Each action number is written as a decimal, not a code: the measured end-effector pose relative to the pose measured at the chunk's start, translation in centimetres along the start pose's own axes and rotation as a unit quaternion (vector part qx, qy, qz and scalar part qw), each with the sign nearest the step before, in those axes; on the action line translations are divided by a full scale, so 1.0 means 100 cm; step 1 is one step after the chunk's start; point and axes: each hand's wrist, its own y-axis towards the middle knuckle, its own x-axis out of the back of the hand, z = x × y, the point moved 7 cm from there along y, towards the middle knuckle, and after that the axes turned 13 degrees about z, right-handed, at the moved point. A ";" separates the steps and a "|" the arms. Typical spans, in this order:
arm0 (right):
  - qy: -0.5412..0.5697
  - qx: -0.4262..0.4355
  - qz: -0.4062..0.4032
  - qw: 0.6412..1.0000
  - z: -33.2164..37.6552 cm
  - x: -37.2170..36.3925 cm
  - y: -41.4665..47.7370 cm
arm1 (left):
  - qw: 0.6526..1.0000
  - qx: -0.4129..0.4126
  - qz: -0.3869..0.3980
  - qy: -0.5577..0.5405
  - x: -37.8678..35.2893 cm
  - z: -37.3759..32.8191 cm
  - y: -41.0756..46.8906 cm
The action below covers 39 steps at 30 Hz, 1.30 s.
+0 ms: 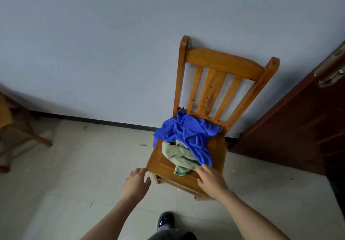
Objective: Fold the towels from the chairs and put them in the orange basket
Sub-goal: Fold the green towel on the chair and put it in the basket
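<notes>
Two towels lie crumpled on the seat of a wooden chair (222, 62): a blue towel (190, 135) covers the far half, with one fold spilling over the seat's left edge, and a green towel (179, 155) sits partly under its near side, reaching almost to the near edge. The chair's back stands against the wall (93, 52), and a dark door (298, 137) is close on its right. The right hand (212, 181) is over the seat's near edge, fingertips touching the cloth where blue meets green; I cannot tell whether they pinch it. The left hand (136, 183) hovers apart, fingers spread and holding nothing, just left of the seat's near left corner. Open floor (93, 155) stretches left to another chair (18, 127) at the left edge.
</notes>
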 end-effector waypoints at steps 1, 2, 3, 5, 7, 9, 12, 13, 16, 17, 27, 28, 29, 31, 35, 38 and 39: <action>-0.004 0.000 0.008 1.000 0.002 -0.005 0.009 | 1.000 0.002 0.006 0.002 0.000 0.001 0.007; -0.014 -0.001 0.009 1.000 0.003 -0.008 0.015 | 1.000 0.001 0.011 0.007 0.000 0.001 0.013; -0.014 -0.006 0.003 1.000 0.003 -0.011 0.022 | 1.000 -0.002 0.015 0.012 -0.001 0.000 0.021; -0.012 -0.008 0.007 1.000 0.000 -0.024 0.043 | 0.999 -0.007 0.029 0.023 -0.008 -0.001 0.040; -0.014 -0.009 -0.002 1.000 -0.004 -0.040 0.060 | 0.999 -0.007 0.037 0.033 -0.016 -0.002 0.053; -0.007 -0.006 -0.008 1.000 -0.010 -0.064 0.081 | 0.998 -0.010 0.051 0.042 -0.031 -0.005 0.074; 0.007 0.003 -0.006 1.000 -0.021 -0.089 0.104 | 0.996 -0.021 0.062 0.061 -0.059 -0.015 0.101; 0.008 0.001 -0.007 1.000 -0.025 -0.097 0.111 | 0.995 -0.031 0.065 0.069 -0.068 -0.020 0.110; 0.015 -0.021 -0.016 1.000 -0.048 -0.130 0.147 | 0.989 -0.077 0.057 0.110 -0.104 -0.038 0.151; 0.012 -0.027 -0.010 1.000 -0.055 -0.142 0.160 | 0.987 -0.093 0.054 0.122 -0.115 -0.045 0.165; 0.016 -0.005 -0.075 0.997 -0.071 -0.187 0.198 | 0.961 -0.158 0.008 0.225 -0.182 -0.079 0.237; 0.019 -0.001 -0.079 0.997 -0.071 -0.185 0.196 | 0.962 -0.158 -0.005 0.224 -0.182 -0.076 0.236; 0.025 0.002 -0.078 0.997 -0.071 -0.181 0.192 | 0.964 -0.160 0.003 0.211 -0.183 -0.076 0.232; 0.046 0.000 -0.071 0.996 -0.071 -0.168 0.176 | 0.967 -0.155 0.009 0.201 -0.176 -0.078 0.213; 0.085 0.000 -0.071 0.994 -0.065 -0.119 0.144 | 0.971 -0.167 0.005 0.171 -0.140 -0.094 0.171; 0.106 0.007 -0.081 0.991 -0.059 -0.067 0.119 | 0.979 -0.150 -0.020 0.137 -0.087 -0.111 0.140; 0.123 0.007 -0.087 0.989 -0.058 -0.046 0.110 | 0.981 -0.159 -0.024 0.112 -0.067 -0.117 0.128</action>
